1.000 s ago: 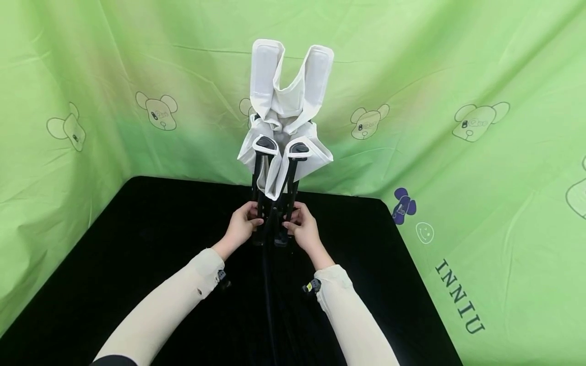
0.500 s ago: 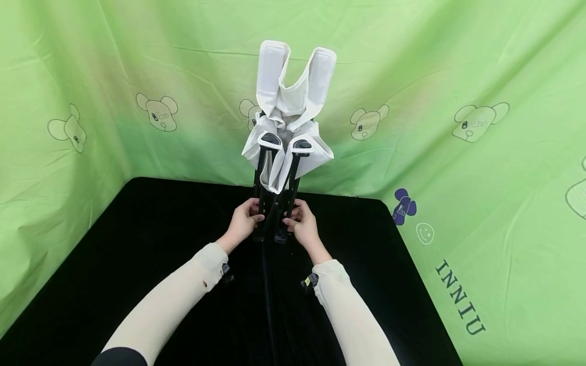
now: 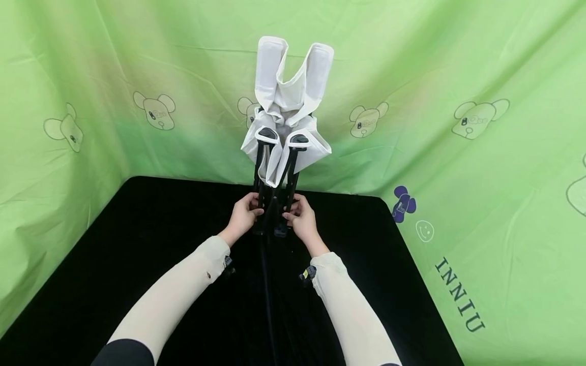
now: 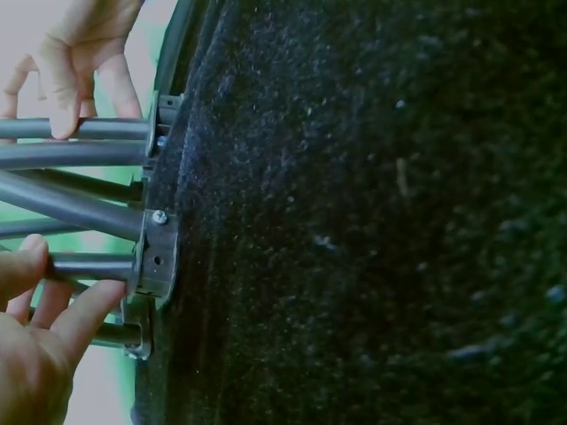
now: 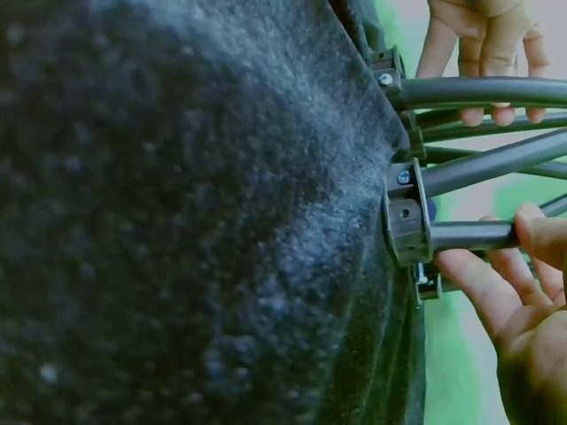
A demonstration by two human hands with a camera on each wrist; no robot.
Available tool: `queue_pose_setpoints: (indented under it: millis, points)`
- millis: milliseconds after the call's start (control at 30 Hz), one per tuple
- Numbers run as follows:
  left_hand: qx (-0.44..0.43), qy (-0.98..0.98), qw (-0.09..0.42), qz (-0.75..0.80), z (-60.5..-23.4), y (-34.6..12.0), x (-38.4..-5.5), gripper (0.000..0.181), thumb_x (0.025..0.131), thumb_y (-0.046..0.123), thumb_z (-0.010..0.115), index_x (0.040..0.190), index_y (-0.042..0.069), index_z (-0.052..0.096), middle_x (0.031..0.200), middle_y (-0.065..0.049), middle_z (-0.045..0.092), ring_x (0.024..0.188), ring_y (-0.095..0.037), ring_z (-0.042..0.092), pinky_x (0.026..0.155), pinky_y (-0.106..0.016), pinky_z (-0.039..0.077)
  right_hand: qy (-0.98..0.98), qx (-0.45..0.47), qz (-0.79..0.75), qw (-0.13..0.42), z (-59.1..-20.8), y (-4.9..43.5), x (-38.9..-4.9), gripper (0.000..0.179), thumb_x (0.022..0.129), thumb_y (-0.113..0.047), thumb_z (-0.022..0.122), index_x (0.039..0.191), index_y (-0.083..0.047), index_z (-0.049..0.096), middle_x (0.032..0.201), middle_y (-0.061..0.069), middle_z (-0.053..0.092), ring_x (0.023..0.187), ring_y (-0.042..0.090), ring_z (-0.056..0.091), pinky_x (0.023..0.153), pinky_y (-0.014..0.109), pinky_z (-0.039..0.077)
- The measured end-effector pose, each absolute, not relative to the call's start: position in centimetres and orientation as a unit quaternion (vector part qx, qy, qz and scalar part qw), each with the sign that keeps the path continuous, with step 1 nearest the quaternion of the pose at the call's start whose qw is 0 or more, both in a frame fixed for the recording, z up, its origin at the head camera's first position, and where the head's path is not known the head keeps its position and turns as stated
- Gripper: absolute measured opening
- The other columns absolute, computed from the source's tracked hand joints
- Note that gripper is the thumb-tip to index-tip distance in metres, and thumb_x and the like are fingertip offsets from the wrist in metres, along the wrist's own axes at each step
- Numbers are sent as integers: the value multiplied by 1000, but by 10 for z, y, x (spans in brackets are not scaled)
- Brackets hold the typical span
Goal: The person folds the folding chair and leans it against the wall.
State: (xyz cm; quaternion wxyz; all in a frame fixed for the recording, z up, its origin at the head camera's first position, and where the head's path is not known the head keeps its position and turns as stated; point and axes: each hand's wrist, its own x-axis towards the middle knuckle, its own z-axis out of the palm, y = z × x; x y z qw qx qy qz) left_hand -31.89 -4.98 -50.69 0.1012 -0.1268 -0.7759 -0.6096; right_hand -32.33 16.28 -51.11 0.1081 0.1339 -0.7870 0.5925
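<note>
A folded camping chair [image 3: 293, 94] with white fabric and black tubular legs stands upright at the far middle of the black-covered table. My left hand [image 3: 242, 216] pinches a leg tube low on the left side, thumb in front and fingers behind. On the opposite side, my right hand [image 3: 303, 219] holds another tube in the same way. Close up in the left wrist view, the thumb and fingers sit just above a screwed foot bracket [image 4: 159, 252]. A similar bracket [image 5: 407, 212] appears in the right wrist view, resting at the black cloth beside my right fingers [image 5: 483, 283].
The table [image 3: 183, 284] is covered in black cloth, with its far edge just behind the chair. A green printed curtain [image 3: 412, 61] hangs behind and along both sides.
Both hands and the chair's legs have shifted slightly away toward the table's far edge. The chair stays folded and the grip is the same.
</note>
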Motion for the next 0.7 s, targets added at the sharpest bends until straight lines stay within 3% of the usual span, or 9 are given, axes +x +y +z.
queue_pose_setpoints:
  millis: [333, 600, 700]
  points:
    - [-107, -771, 113, -617, -510, -44, -322, 30, 92, -7, 69, 120, 3, 64, 92, -16, 67, 71, -32, 62, 54, -25, 49, -788, 125, 592, 117, -513, 162, -331, 51, 86, 12, 74, 129, -9, 57, 103, 26, 69, 78, 16, 68, 62, 42, 64]
    - [-101, -773, 121, -615, -511, -42, -324, 32, 92, -6, 70, 122, 3, 64, 94, -15, 67, 72, -27, 62, 56, -28, 52, -782, 141, 599, 103, -508, 163, -333, 52, 87, 14, 71, 134, -2, 54, 106, 32, 68, 90, 45, 70, 69, 60, 61]
    - [-100, -776, 124, -610, -512, -41, -325, 31, 93, -6, 69, 122, 3, 64, 94, -15, 67, 73, -28, 63, 57, -29, 52, -780, 148, 600, 97, -508, 163, -335, 53, 88, 15, 70, 136, 0, 53, 109, 35, 66, 94, 50, 68, 72, 65, 59]
